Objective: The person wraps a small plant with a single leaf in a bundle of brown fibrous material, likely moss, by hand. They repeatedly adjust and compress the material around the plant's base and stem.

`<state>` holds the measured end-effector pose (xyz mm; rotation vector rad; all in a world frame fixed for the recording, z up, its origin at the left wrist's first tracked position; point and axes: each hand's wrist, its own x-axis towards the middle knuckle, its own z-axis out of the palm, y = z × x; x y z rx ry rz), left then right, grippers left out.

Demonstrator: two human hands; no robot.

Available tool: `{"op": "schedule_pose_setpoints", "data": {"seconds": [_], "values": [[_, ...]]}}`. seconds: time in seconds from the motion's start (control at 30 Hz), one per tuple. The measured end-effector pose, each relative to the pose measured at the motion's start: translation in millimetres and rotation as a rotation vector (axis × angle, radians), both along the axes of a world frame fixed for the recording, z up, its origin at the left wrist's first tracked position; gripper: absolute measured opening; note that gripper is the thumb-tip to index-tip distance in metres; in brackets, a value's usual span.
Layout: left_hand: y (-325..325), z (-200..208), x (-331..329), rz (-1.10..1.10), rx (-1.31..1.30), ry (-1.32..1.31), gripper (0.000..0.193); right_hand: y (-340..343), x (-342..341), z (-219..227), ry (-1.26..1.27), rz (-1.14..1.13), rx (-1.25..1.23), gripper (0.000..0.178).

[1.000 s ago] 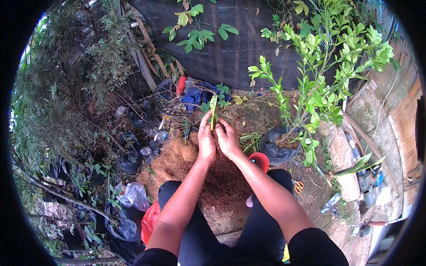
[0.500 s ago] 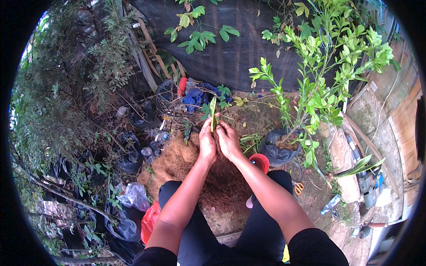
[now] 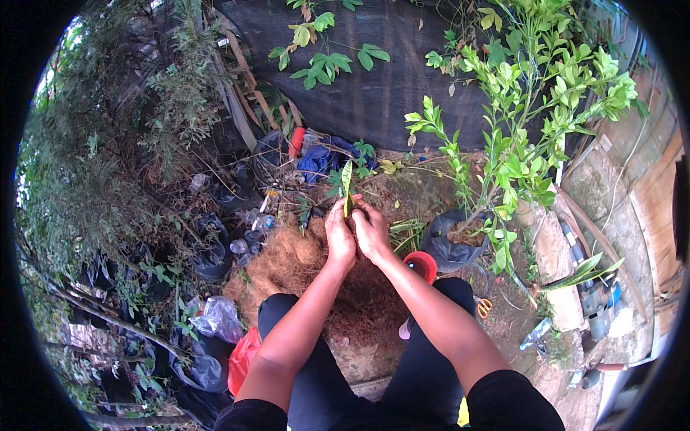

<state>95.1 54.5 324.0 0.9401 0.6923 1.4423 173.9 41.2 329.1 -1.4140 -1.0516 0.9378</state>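
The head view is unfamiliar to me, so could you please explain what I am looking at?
There is no machine here: these are a person's bare left hand and right hand. A wide fisheye camera on the head looks down at them, so straight edges bend near the rim. The hands are close together, holding an upright green leaf between them; anything else inside is hidden. On the ground below lies a heap of brown fibre. To the right are a red container, a leafy plant in a dark bag and orange-handled scissors.
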Motion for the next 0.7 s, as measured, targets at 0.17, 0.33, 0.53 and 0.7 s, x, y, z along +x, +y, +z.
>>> {"op": "schedule_pose_setpoints", "data": {"seconds": [0.17, 0.33, 0.53, 0.7], "values": [[-0.8, 2.1, -0.7, 0.021, -0.044, 0.044, 0.038, -1.3, 2.6, -5.9, -0.08, 0.017, 0.1, 0.043], [-3.9, 10.5, -1.7, 0.046, -0.043, 0.096, 0.037, 4.7, 1.8, -11.8, 0.134, 0.071, 0.139, 0.047], [3.1, 7.2, -4.8, 0.018, -0.071, 0.055, 0.036, 10.3, 6.3, -27.4, 0.193, 0.215, 0.216, 0.052], [4.9, 2.9, -8.1, 0.0, -0.027, 0.097, 0.036, 10.2, 0.6, -25.5, 0.088, 0.104, 0.209, 0.052]]}}
